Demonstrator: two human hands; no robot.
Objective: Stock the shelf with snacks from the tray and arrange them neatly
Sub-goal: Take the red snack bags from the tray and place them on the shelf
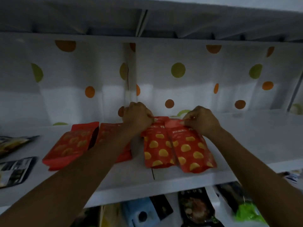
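Both arms reach forward over the front edge of the shelf [246, 145], forearms roughly parallel. The left forearm crosses over the second red pouch [107, 132] and hides most of its middle.

Left hand [137, 117]: knuckles up, fingers curled, gripping the top edge of the third red pouch [157, 148]. Right hand [202, 119]: fingers bunched, thumb and fingertips pinching the top edge of the fourth red pouch [191, 151].

These two pouches sit mid-shelf, tops toward the back edge, bottoms close to the front edge. Their long sides overlap, fourth on top. First red pouch [70, 145] lies toward the left end, just beside the second, angled slightly.

Around them:
- dark packets [14, 171] at the shelf's left edge; print too blurred to read.
- dotted backing [178, 70] along the back edge: white with orange, green and brown dots, creased like thin sheet.
- below the front edge, on the lower level: blue pack [131, 213], dark round bowl [196, 208], bright green bag [249, 213].

Materials: the pouches are flat, glossy red film with yellow chip-shaped prints and a plain red band at the top; the printed text is not legible. The shelf board is a smooth white panel with a thin dark line [153, 174] near its front edge.
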